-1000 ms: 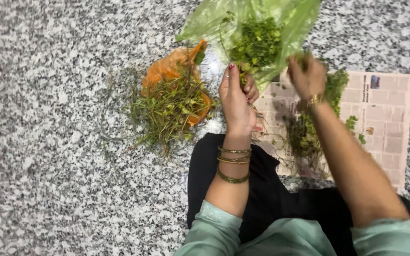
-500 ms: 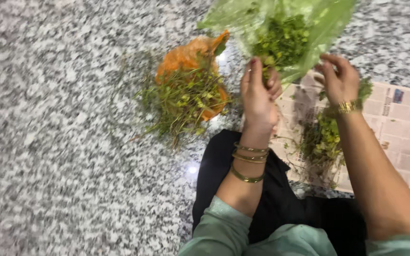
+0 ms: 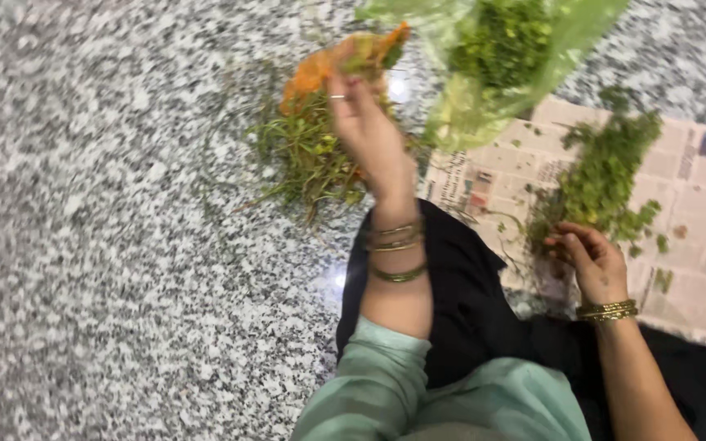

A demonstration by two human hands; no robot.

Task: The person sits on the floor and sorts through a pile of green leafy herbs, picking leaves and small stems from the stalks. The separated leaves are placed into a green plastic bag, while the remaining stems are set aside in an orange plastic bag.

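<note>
left hand [image 3: 367, 131] outstretched over stem pile [image 3: 308, 151]; right hand [image 3: 590, 261] curled at greens [image 3: 606, 175].

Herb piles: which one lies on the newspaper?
The leafy green pile by the right hand. The stemmy heap lies on the orange bag under the left hand; another fills the green bag.

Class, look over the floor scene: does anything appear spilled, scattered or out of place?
Yes. Thin stems from the pile of stalks by the left hand stray across the granite floor, beyond the orange bag. Loose leaf bits also dot the newspaper near the right hand.
</note>
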